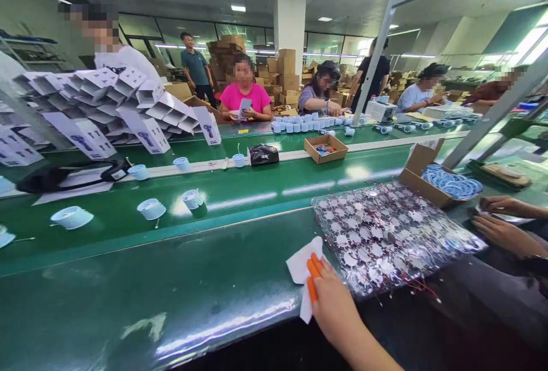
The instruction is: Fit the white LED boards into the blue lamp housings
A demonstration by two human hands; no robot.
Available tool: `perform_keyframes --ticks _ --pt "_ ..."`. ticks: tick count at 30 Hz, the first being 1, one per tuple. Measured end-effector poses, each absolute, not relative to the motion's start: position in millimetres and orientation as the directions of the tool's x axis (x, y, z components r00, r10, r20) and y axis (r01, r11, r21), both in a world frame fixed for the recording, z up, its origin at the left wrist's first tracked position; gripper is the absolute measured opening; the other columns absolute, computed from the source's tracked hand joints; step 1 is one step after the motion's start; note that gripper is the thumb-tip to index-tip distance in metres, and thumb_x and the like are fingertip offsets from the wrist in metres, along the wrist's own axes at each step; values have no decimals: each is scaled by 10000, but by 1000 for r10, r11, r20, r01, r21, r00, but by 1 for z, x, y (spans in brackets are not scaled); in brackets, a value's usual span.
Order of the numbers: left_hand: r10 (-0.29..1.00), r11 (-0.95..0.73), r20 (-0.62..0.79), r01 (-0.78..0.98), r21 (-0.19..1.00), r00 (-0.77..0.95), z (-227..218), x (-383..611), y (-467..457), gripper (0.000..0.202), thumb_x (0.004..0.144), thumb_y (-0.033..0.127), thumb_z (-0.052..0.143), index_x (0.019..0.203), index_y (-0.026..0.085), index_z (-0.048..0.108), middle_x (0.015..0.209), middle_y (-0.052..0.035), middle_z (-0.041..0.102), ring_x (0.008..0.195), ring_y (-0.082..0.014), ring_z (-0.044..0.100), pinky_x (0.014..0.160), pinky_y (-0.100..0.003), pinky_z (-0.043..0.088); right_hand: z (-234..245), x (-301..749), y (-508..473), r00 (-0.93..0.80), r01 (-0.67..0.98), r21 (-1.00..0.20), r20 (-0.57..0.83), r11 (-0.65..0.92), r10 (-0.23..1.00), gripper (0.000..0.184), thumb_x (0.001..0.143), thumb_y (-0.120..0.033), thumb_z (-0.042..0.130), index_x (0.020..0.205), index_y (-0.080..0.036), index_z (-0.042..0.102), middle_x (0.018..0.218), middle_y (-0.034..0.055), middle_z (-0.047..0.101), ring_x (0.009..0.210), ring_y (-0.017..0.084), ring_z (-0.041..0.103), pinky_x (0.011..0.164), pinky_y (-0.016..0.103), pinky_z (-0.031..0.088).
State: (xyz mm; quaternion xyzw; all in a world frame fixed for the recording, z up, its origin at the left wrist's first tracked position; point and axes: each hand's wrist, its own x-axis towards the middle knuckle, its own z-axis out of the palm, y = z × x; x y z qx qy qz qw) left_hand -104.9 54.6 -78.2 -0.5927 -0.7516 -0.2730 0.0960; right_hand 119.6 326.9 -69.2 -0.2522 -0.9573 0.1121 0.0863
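Right hand (336,308), at the bottom centre of the frame, is pinching a white wipe (301,268) in a narrow grip between orange finger cots (314,273). The wipe is lying on a green conveyor belt (128,308), just beside a clear plastic pack of round silvery boards with red wires (385,234). The left hand is not showing. The wipe is looking light and soft, so a pinch at any edge should serve; the pack is looking slippery and floppy, with fine wires that could snag, so its flat edges seem the safer hold. What appear to be a co-worker's hands (505,234) are resting at the right edge, near a cardboard box of coiled blue cables (422,180). Pale blue plastic cups (150,209) are sitting along the belt, and white cartons (107,108) are standing heaped at the upper left.
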Motion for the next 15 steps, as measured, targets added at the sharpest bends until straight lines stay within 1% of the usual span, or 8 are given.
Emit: perform_keyframes --ticks 2,4,6,7,9,11,13,15 --pt "848 182 440 942 283 -296 -72 -87 52 407 747 237 780 1117 398 728 1259 -3 681 962 -207 661 621 -314 572 -79 130 333 -864 429 -217 184 877 468 441 993 -219 370 1256 -105 704 1455 148 560 1337 320 554 1109 476 486" --pt "849 250 400 930 271 -345 -58 -85 66 454 723 135 681 1041 451 752 1143 40 731 903 -201 681 612 -323 578 -90 127 342 -855 399 -195 273 896 440 436 995 -280 382 1182 -125 744 1411 153 600 1292 332 594 1075 496 517" --pt "841 360 315 890 278 -439 -37 -111 101 444 781 69 537 1028 371 749 997 9 753 920 -185 693 801 -333 609 -104 114 350 -840 359 -210 353 909 413 450 991 -318 381 1186 -134 743 1382 155 626 1274 339 609 1058 518 529" --pt "812 472 240 840 267 -533 -26 -134 124 404 818 82 515 1056 323 736 1051 -11 748 1014 -183 683 928 -329 583 -111 108 354 -831 334 -229 386 914 400 458 988 -328 377 1205 -140 734 1381 150 629 1275 338 608 1055 526 530" --pt "713 618 254 756 214 -654 -7 -192 168 352 907 169 468 1180 241 679 1227 -78 696 1195 -217 613 1076 -367 499 -127 99 361 -815 275 -259 448 926 367 467 976 -345 380 1230 -155 722 1395 137 621 1280 339 605 1043 542 535" --pt "603 740 270 653 161 -750 4 -252 202 395 952 269 455 1314 177 585 1374 -155 595 1310 -282 528 1129 -442 431 -144 98 372 -813 195 -253 499 948 300 456 948 -348 419 1234 -170 726 1418 126 602 1278 345 604 1025 544 547" --pt "514 826 262 554 107 -817 5 -299 221 528 940 356 515 1417 131 476 1497 -226 461 1416 -367 400 1176 -540 324 -163 101 386 -824 94 -214 531 972 196 426 900 -335 490 1209 -195 748 1420 112 598 1267 353 611 1002 527 565" --pt "461 875 208 481 57 -863 0 -331 225 577 918 382 566 1415 108 464 1463 -274 477 1394 -415 415 1148 -590 309 -179 107 399 -833 26 -184 539 983 123 371 855 -313 557 1143 -253 784 1408 73 611 1264 354 610 995 506 572"
